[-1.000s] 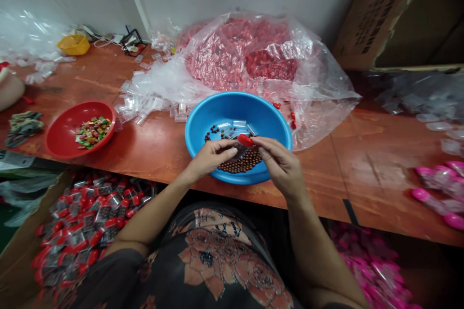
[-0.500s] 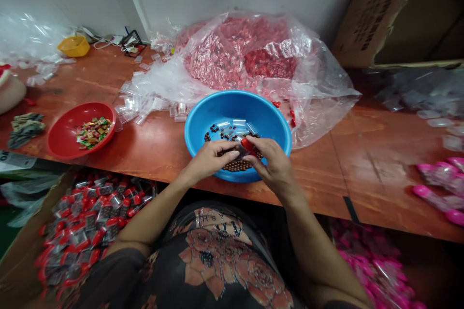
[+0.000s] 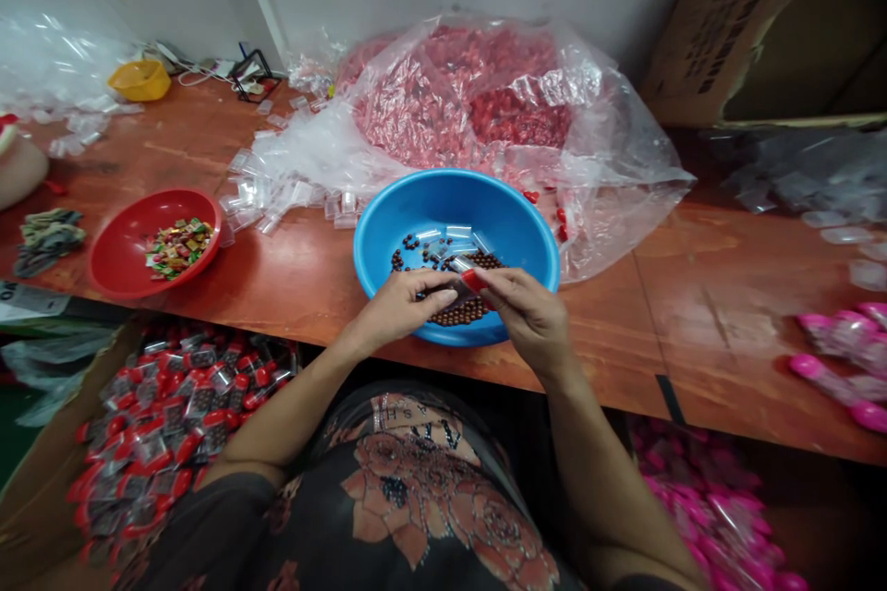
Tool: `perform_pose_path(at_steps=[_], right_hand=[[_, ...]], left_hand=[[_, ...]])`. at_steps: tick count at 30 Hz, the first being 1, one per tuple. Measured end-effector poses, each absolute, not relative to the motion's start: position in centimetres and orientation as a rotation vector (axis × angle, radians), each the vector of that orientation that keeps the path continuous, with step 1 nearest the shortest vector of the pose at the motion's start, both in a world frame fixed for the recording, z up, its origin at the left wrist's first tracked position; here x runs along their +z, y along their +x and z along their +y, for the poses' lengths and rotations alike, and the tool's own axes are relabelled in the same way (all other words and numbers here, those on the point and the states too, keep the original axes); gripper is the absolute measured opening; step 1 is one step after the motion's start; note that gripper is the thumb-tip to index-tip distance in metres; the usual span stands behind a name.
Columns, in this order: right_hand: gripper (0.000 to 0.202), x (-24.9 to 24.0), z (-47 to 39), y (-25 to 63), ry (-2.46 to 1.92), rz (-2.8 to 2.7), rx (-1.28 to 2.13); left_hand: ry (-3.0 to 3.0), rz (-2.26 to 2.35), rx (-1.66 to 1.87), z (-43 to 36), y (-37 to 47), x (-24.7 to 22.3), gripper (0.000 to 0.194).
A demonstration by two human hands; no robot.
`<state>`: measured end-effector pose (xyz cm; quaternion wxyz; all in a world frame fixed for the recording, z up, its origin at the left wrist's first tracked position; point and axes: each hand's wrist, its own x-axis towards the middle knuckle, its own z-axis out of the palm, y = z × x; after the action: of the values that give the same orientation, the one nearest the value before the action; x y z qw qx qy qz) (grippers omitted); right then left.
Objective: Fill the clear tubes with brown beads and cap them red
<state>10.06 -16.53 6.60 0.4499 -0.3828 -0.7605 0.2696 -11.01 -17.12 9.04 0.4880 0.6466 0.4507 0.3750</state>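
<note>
Over a blue basin (image 3: 457, 194), my left hand (image 3: 402, 309) grips a small clear plastic container (image 3: 458, 289) with dark contents. My right hand (image 3: 530, 309) pinches a red cap (image 3: 474, 279) at the container's right end; whether the cap is fully seated I cannot tell. Fingers hide part of both pieces. Below them in the basin lie many brown balls (image 3: 461, 312) and several clear empty containers (image 3: 457, 233).
Behind the basin lies a large clear bag of red pieces (image 3: 457, 92), with loose clear containers (image 3: 277, 194) beside it. A red bowl of wrapped candies (image 3: 103, 249) stands left. Filled red-capped containers (image 3: 166, 425) fill a box below; pink-capped ones (image 3: 832, 351) lie right.
My right hand's fingers have straightened and drawn together against the red cap, and the hand has shifted slightly right. My left hand keeps its hold on the container.
</note>
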Motion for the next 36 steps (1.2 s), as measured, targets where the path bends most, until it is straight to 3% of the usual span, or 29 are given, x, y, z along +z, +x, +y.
perform_pose_path(at_steps=[7, 13, 19, 30, 36], right_hand=[[0.042, 6.0, -16.5, 9.5, -0.872, -2.047, 0.516], [0.078, 4.7, -16.6, 8.1, -0.962, -2.047, 0.385], [0.075, 5.5, -16.9, 7.4, -0.921, -2.142, 0.398], [0.054, 6.0, -16.6, 7.4, -0.869, -2.23, 0.229], [0.073, 5.8, -13.7, 9.5, -1.048, -2.268, 0.705]], left_hand=[[1.585, 1.132, 0.903, -17.2, -11.3, 8.9, 0.028], [1.282, 1.072, 0.953, -17.3, -10.4, 7.9, 0.03], [0.729, 0.946, 0.974, -16.7, -8.0, 7.4, 0.062], [0.62, 0.847, 1.017, -17.2, -6.7, 7.3, 0.055], [0.541, 0.845, 1.056, -16.2, -8.6, 8.2, 0.052]])
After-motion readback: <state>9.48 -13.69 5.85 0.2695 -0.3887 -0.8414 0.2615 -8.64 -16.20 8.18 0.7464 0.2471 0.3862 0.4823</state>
